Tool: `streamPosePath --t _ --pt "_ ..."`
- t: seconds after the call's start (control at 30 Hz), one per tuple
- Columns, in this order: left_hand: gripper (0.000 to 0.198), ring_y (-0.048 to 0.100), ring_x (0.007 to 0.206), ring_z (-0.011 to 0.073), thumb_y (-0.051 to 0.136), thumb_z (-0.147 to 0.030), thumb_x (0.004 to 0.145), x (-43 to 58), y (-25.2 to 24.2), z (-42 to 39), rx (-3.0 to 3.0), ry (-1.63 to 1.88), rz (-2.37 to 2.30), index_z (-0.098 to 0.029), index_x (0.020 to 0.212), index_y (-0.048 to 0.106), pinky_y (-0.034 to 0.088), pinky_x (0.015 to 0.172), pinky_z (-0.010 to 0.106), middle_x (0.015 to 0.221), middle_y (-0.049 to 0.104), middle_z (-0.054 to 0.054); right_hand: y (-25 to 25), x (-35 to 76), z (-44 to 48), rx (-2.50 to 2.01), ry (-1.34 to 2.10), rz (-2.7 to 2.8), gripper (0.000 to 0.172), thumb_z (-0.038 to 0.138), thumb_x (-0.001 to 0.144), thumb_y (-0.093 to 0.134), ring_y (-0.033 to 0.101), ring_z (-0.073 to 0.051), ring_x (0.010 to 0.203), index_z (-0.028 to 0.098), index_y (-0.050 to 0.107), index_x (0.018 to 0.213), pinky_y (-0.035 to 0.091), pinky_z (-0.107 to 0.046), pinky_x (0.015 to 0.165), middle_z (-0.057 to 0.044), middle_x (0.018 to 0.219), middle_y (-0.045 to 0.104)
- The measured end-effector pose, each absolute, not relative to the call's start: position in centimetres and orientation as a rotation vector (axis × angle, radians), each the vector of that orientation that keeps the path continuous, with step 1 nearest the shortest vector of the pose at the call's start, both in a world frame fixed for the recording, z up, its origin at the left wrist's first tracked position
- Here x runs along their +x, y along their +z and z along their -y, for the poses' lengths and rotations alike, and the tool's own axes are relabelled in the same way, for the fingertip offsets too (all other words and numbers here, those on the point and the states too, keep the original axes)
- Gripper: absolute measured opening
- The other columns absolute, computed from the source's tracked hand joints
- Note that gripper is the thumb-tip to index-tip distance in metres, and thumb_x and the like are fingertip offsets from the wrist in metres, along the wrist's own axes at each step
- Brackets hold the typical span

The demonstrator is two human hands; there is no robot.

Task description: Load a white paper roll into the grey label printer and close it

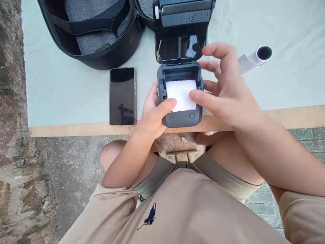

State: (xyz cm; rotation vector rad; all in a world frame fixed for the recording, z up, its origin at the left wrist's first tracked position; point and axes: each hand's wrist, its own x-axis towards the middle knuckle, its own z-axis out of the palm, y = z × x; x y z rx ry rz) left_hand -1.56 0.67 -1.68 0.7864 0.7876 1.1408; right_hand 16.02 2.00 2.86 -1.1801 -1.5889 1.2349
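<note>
A small dark grey label printer is held over the table's front edge, its lid tipped back away from me. White paper lies in the open bay, its front edge reaching over the casing near the power button. My left hand grips the printer's left side, thumb pressing on the paper's left part. On the right, my right hand has its fingers spread. Its thumb touches the paper's right part, and the other fingertips are beside the printer and the lid hinge.
A phone with a dark screen lies left of the printer. Behind it stands an open black zip case with grey foam and a strap. To the right, a white paper roll rests on the pale green cloth. The table has a wooden edge.
</note>
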Motion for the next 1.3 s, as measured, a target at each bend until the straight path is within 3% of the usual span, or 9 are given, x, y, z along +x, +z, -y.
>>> streamPosePath --t 0.1,0.2,0.33,0.47,0.83,1.0,1.1,1.2,1.3 --pt "0.056 0.049 0.144 0.0356 0.082 -0.038 0.071 -1.6 -1.7 -0.7 0.796 1.134 -0.760 -0.025 0.119 0.055 0.055 0.108 0.047 0.114 0.073 0.007 2.5 16.3 -2.4 -1.135 1.400 1.539 0.056 0.026 0.082 0.069 0.068 -0.016 0.103 0.032 0.031 0.123 0.061 -0.027 0.067 -0.003 0.124 0.060" --pt "0.055 0.054 0.139 0.0349 0.081 -0.037 0.072 -1.7 -1.8 -0.6 0.813 1.147 -0.731 -0.025 0.118 0.055 0.057 0.104 0.046 0.110 0.074 0.007 2.6 16.6 -2.6 -1.106 1.517 1.561 0.060 0.026 0.080 0.074 0.067 -0.011 0.080 0.031 0.029 0.119 0.060 -0.025 0.064 -0.003 0.123 0.059" --pt "0.054 0.055 0.139 0.0344 0.080 -0.041 0.073 -1.6 -1.8 -0.7 0.821 1.134 -0.781 -0.025 0.117 0.055 0.056 0.106 0.045 0.113 0.072 0.007 2.8 16.7 -2.4 -1.057 1.551 1.592 0.053 0.023 0.078 0.075 0.064 -0.009 0.079 0.029 0.033 0.109 0.058 -0.022 0.060 -0.004 0.129 0.052" --pt "0.062 0.060 0.133 0.0363 0.084 -0.037 0.068 -1.7 -1.9 -0.8 0.829 1.130 -0.760 -0.026 0.119 0.052 0.057 0.104 0.047 0.117 0.072 0.008 2.6 16.7 -2.3 -1.040 1.567 1.578 0.044 0.021 0.079 0.072 0.057 -0.006 0.076 0.027 0.032 0.098 0.053 -0.018 0.054 -0.001 0.118 0.048" --pt "0.068 0.061 0.131 0.0340 0.085 -0.042 0.065 -1.6 -3.9 -1.5 0.913 1.215 -0.697 -0.028 0.121 0.050 0.059 0.099 0.041 0.122 0.071 0.005 3.1 16.9 -2.2 -1.091 1.595 1.539 0.048 0.026 0.072 0.079 0.053 -0.010 0.075 0.026 0.034 0.090 0.055 -0.027 0.061 0.001 0.103 0.045" --pt "0.070 0.068 0.118 0.0343 0.086 -0.042 0.062 -1.7 -3.9 -1.5 0.918 1.164 -0.686 -0.027 0.122 0.052 0.063 0.086 0.040 0.125 0.069 0.007 2.3 17.5 -3.2 -1.184 1.416 1.338 0.043 0.036 0.076 0.079 0.055 -0.010 0.076 0.023 0.039 0.080 0.051 -0.026 0.066 0.002 0.087 0.051" --pt "0.075 0.072 0.110 0.0325 0.087 -0.038 0.060 -2.0 -3.9 -1.5 0.966 1.106 -0.653 -0.028 0.126 0.051 0.064 0.079 0.037 0.124 0.069 0.007 2.4 17.6 -3.5 -1.164 1.286 1.251 0.034 0.043 0.083 0.072 0.060 -0.013 0.086 0.027 0.048 0.099 0.051 -0.027 0.073 0.002 0.096 0.060" --pt "0.079 0.073 0.103 0.0288 0.086 -0.035 0.062 -2.1 -3.9 -1.5 1.023 1.065 -0.626 -0.028 0.132 0.049 0.064 0.076 0.035 0.120 0.070 0.006 2.9 17.3 -3.2 -1.077 1.287 1.320 0.046 0.053 0.090 0.061 0.063 -0.016 0.095 0.034 0.042 0.128 0.050 -0.027 0.067 0.000 0.114 0.062" --pt "0.078 0.074 0.098 0.0282 0.086 -0.035 0.064 -2.1 -3.5 -1.3 1.021 1.052 -0.633 -0.028 0.132 0.049 0.063 0.074 0.034 0.116 0.070 0.006 3.1 17.1 -2.8 -1.079 1.184 1.419 0.039 0.056 0.092 0.056 0.062 -0.017 0.097 0.029 0.049 0.121 0.051 -0.027 0.065 -0.002 0.113 0.060"
